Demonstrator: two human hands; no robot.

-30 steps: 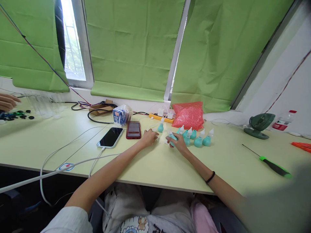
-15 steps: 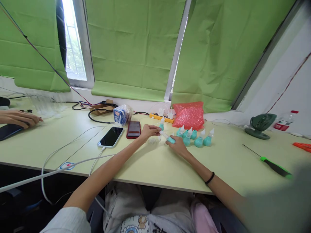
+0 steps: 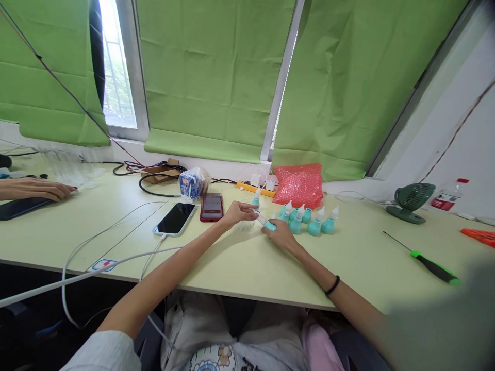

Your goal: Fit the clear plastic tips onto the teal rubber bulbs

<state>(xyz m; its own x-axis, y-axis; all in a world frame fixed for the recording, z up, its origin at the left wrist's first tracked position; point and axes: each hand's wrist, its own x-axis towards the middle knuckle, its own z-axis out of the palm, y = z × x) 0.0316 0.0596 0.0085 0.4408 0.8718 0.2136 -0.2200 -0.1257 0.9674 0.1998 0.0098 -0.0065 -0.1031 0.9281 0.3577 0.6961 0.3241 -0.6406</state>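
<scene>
Between my two hands is a teal bulb (image 3: 269,225) with a clear tip pointing up and left. My right hand (image 3: 281,234) is closed around the bulb. The fingers of my left hand (image 3: 240,212) pinch the far end of the clear tip. Just behind my left fingertips stands another teal bulb (image 3: 256,201) with a clear nozzle. Several teal bulbs (image 3: 314,227) stand in a group to the right of my right hand, most with clear nozzles. Small clear parts (image 3: 247,225) lie below my left hand, partly hidden and hard to make out.
Left of my hands lie a white-edged phone (image 3: 175,219) and a red-cased phone (image 3: 211,207). Behind are a wrapped blue box (image 3: 190,184), a yellow power strip (image 3: 247,187) and a red bubble bag (image 3: 298,184). A fan (image 3: 411,202) and screwdriver (image 3: 433,267) are right; a person's hand (image 3: 38,189) is far left.
The view has shifted slightly. My hands keep nearly the same hold on the bulb and its tip. At the far left, the other person's hand has moved a little to the right.
</scene>
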